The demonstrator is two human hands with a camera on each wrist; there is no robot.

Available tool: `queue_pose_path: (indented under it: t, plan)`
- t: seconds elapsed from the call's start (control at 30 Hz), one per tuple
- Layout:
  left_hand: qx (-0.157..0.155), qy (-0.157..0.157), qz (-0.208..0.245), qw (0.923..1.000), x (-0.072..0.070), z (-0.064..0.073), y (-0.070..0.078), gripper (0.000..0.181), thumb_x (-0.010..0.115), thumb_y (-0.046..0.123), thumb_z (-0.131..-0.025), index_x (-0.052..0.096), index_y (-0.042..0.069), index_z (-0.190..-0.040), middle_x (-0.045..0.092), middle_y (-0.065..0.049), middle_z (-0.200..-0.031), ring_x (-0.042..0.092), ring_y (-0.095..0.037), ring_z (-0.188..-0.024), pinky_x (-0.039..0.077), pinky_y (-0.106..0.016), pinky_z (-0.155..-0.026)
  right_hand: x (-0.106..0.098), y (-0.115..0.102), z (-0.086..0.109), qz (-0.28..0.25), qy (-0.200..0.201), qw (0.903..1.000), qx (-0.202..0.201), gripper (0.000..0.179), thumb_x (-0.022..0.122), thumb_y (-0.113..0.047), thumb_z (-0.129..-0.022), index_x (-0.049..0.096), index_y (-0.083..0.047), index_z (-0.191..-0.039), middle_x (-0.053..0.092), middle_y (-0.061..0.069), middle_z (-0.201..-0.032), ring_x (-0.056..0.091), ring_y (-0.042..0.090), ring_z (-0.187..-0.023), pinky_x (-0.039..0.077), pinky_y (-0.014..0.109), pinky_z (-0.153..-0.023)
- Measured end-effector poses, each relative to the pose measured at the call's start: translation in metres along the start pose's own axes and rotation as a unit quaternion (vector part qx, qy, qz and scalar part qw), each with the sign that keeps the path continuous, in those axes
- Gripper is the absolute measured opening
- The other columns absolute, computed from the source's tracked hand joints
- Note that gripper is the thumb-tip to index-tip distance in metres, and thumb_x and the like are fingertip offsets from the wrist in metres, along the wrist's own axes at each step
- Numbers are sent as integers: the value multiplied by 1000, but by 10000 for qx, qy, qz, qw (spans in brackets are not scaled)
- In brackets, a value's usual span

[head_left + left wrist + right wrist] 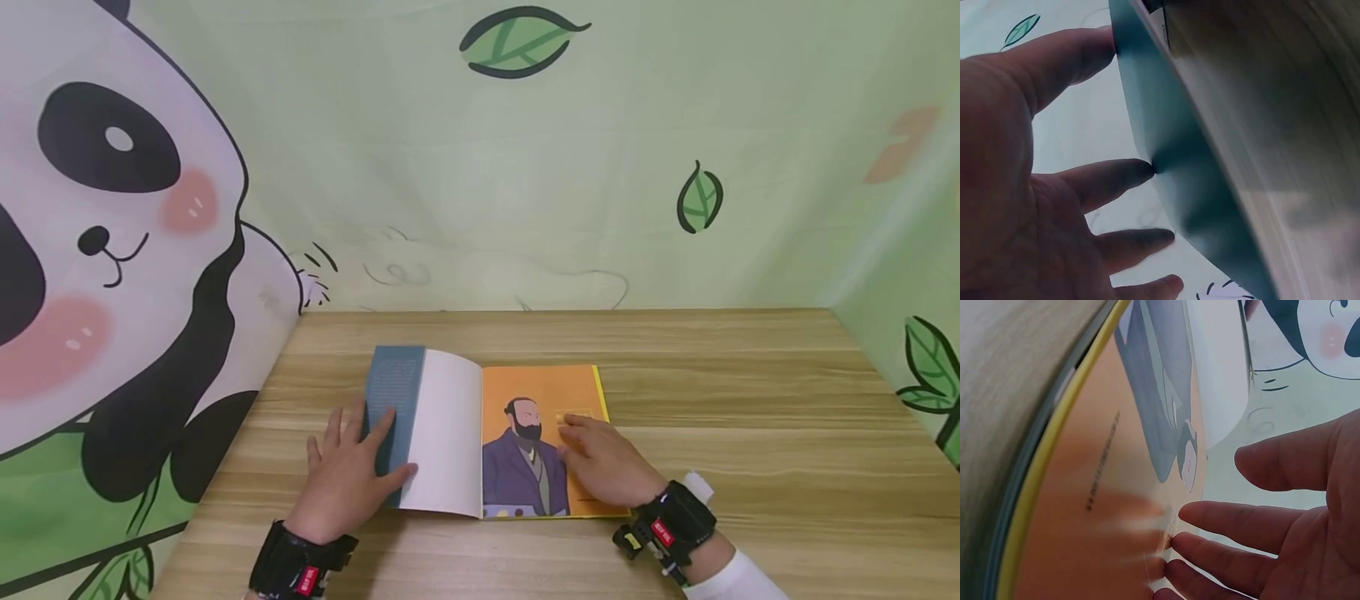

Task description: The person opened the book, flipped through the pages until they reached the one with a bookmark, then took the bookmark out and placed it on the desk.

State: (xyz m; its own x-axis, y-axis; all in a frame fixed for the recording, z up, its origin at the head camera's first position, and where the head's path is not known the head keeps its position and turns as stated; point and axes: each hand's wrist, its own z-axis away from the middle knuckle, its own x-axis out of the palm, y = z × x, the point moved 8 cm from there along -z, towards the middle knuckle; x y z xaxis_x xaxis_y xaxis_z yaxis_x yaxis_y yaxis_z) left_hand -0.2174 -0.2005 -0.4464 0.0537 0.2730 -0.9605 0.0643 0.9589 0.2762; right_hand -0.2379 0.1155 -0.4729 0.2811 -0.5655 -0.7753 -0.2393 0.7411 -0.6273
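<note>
An open book (450, 450) lies on the wooden table, its left side a white page with a blue-grey cover flap (396, 379) along the outer edge. The right page (581, 387) is orange and carries a drawing of a bearded figure in a purple coat. My left hand (345, 475) has its fingers spread, with thumb and index finger over the flap. In the left wrist view, fingertips (1147, 167) meet the flap's surface. Over the orange page, my right hand (611, 462) is stretched out, fingertips (1179, 540) at the page close to small print.
The wood-grained table (750, 375) extends around the book. Behind it hangs a pale green backdrop (375, 125) printed with leaves, and a large panda picture (217, 317) covers the left side. Both wrists wear black camera bands (678, 521).
</note>
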Motion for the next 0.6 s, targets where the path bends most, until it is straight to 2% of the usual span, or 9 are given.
queue_pose_path:
  t: [0.13, 0.33, 0.47, 0.6]
  plan:
    - [166, 87, -269, 9995, 4, 0, 4, 81, 74, 54, -90, 50, 12, -155, 29, -26, -167, 17, -59, -153, 14, -88, -109, 0, 0, 0, 4, 4, 10000, 0, 44, 55, -19, -106, 59, 8, -140, 49, 24, -156, 40, 48, -148, 32, 62, -121]
    - [367, 47, -424, 9984, 10, -4, 15, 81, 76, 53, -89, 54, 4, -150, 40, -23, -162, 28, -57, -150, 21, -81, -114, 1, 0, 0, -21, 1, 10000, 57, 43, 56, -18, -106, 59, 8, -140, 49, 23, -156, 40, 47, -148, 32, 62, -121]
    - [567, -59, -267, 9980, 15, -6, 24, 83, 76, 49, -91, 50, -3, -150, 42, -25, -160, 37, -53, -147, 31, -70, -118, 1, 0, 0, -40, -3, 10000, 75, 43, 56, -18, -105, 59, 7, -140, 49, 23, -157, 40, 47, -148, 32, 63, -121]
    - [603, -155, -78, 9980, 21, -9, 34, 83, 76, 47, -92, 48, -4, -151, 40, -28, -159, 41, -52, -144, 42, -63, -114, 1, -1, 0, -49, 3, 10000, 66, 43, 56, -18, -105, 59, 7, -140, 49, 23, -157, 40, 48, -148, 32, 63, -121]
